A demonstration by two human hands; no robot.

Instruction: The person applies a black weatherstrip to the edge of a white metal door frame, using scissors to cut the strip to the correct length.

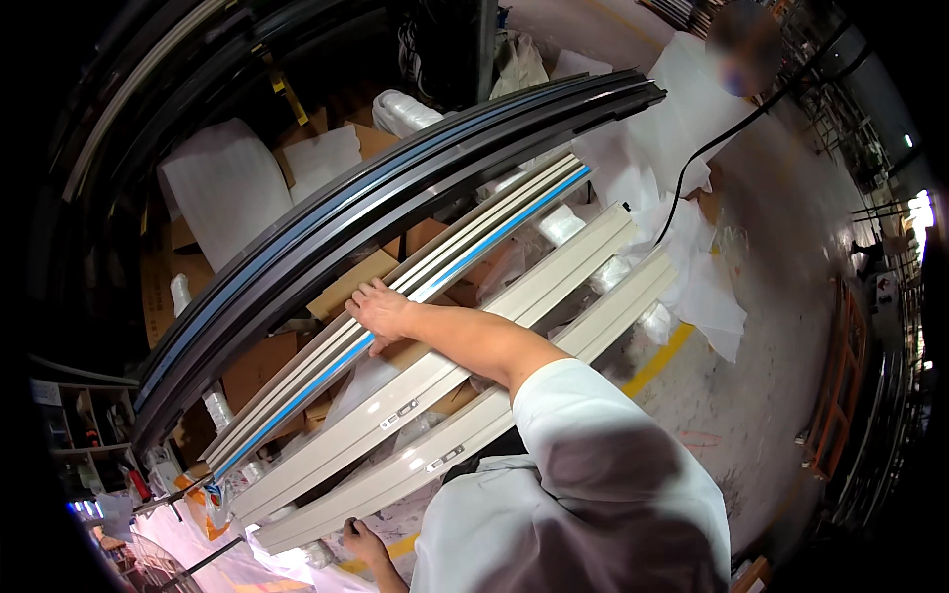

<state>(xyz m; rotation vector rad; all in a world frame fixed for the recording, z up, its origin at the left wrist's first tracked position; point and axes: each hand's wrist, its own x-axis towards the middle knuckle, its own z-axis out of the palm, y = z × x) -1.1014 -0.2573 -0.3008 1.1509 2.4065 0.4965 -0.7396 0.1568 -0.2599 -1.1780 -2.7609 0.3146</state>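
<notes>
My right hand reaches across and grips a long cream profile with a bright blue strip along it. The fingers lie over its far edge and the thumb is on the near side. Nearer to me lie two more cream profiles, an inner one and an outer one, each with a small metal lock plate partway along. My left hand is closed low at the left, beside the outer profile's near-left end. A small dark spot shows at its fingertips; what it holds is unclear.
Beyond the cream pieces, several dark grey and blue profiles lie parallel. White foam sheet and cardboard lie around and beneath. A black cable hangs at the right. Shelf bins stand left; a yellow line crosses the floor.
</notes>
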